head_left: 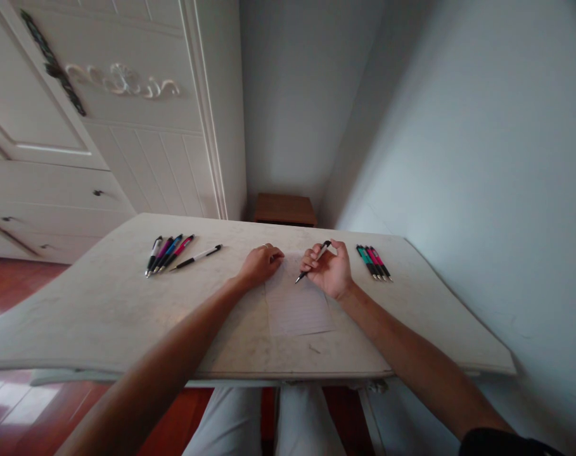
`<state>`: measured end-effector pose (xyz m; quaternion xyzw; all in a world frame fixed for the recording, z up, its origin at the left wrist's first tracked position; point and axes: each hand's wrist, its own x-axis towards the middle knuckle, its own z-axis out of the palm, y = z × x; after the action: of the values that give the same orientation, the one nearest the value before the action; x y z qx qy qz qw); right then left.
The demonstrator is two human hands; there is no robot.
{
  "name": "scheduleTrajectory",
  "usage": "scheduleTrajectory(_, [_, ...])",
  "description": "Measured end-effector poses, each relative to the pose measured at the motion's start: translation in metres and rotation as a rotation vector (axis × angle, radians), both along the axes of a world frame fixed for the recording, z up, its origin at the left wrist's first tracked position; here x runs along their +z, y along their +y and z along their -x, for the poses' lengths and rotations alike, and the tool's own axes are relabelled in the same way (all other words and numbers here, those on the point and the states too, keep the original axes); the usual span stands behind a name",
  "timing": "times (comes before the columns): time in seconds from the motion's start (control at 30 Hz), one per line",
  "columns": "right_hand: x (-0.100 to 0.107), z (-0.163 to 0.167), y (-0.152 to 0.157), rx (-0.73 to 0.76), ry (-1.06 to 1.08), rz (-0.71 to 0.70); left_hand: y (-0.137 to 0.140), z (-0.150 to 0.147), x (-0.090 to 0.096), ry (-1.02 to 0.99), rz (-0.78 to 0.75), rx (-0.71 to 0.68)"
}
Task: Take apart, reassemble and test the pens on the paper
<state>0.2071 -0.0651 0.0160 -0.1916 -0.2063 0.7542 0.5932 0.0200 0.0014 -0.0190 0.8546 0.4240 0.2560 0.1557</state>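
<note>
A white and black ballpoint pen [322,249] is in my right hand [329,269], which is closed around its barrel with the palm turned up. The pen slants, its tip pointing down and left over the lined paper [298,310], and my thumb is near its upper end. My left hand [262,265] rests at the upper left edge of the paper, fingers loosely bent and holding no pen. Another white and black pen [197,256] lies on the table to the left of that hand.
Several pens [168,253] in white, purple, blue and red lie at the table's left. Green and pink pens [374,263] lie side by side right of my right hand. The whitish table [126,316] stands beside a wall and a white cabinet [164,158]; a brown wooden piece [286,209] is behind.
</note>
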Motion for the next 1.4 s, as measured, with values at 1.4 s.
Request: scheduleTrajectory(1.4, [0.002, -0.012, 0.008, -0.079, -0.072, -0.034, 0.008, 0.009, 0.0, 0.003, 0.018, -0.022])
